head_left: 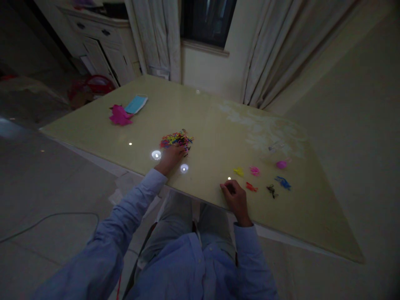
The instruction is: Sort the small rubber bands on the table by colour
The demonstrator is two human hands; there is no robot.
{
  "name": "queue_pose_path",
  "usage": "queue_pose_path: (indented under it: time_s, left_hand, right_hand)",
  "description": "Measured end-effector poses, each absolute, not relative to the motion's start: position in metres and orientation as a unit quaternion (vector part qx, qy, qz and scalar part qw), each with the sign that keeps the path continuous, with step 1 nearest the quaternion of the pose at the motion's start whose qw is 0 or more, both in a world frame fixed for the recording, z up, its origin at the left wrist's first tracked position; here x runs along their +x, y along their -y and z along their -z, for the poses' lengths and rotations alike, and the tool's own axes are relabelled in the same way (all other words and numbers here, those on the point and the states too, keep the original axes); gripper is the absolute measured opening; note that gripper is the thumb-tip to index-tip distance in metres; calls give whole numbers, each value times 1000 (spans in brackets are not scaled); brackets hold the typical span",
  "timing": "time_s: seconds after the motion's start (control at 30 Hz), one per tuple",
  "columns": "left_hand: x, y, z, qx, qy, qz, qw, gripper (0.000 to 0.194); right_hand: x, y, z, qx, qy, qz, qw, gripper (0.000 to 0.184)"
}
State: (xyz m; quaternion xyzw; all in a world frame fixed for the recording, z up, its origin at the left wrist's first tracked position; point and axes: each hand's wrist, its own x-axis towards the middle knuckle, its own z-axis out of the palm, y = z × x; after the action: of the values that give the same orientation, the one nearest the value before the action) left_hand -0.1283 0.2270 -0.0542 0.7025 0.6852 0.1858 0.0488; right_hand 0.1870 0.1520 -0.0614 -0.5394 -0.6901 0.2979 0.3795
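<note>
A mixed pile of small coloured pieces (177,138) lies on the yellow-green table (218,125). My left hand (171,158) reaches into the near edge of that pile, fingers touching it; the fingertips are hidden among the pieces. My right hand (235,196) rests near the table's front edge, fingers curled loosely, just left of a red piece (251,187). Sorted little heaps lie to its right: yellow (238,171), pink (255,170), magenta (281,164), blue (283,182) and dark (272,191).
A blue face mask (136,104) and a crumpled pink thing (120,115) lie at the table's far left. Curtains (275,54) and a dark window (208,18) stand behind. A white cabinet (103,41) is at the back left. A cable (46,221) runs over the floor.
</note>
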Motion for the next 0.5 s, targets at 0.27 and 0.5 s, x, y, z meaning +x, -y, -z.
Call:
queue_pose_path:
  time_s: [0.27,0.5]
  left_hand:
    - [-124,-229,41,707,-695,-115,62,35]
    - [-126,-226,42,724,-684,-82,29,35]
  right_hand:
    - [186,-152,59,-534,694,-296,382,23]
    - [184,-151,55,-536,696,-291,378,24]
